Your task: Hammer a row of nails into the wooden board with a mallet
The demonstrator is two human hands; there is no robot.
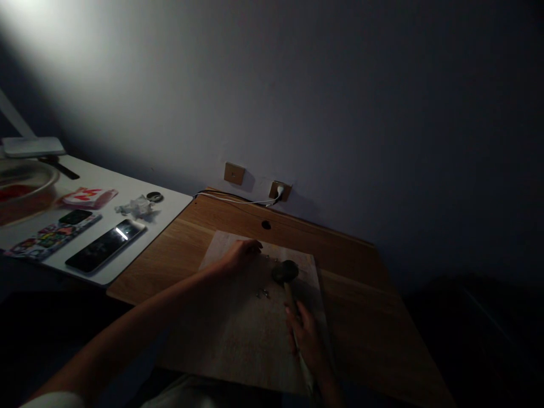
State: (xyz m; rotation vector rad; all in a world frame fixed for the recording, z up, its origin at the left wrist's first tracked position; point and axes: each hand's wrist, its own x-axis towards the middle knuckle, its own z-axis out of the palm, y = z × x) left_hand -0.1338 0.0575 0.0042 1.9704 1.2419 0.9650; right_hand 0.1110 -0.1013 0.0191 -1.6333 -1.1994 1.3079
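Note:
My right hand [306, 335] is wrapped round the light handle of a mallet [285, 272], whose dark, round head is over the right part of a pale board [229, 334]. Above the upper left part of the board, my left hand [243, 253] is closed with its fingers curled. Whatever it may pinch is too dark and small to make out. Several small shiny metal pieces [262, 293] lie on the board left of the mallet's handle. A couple more small pieces [276, 259] lie beyond them, close to the mallet's head.
Beneath the board is a wooden table [361, 317] against the wall. To the left, a white table [170, 199] carries a phone [106, 246], a patterned case [53, 235], a red-and-white packet [89, 197], crumpled plastic [138, 208] and a clear bowl [25, 192]. Cables run to a wall socket [280, 190].

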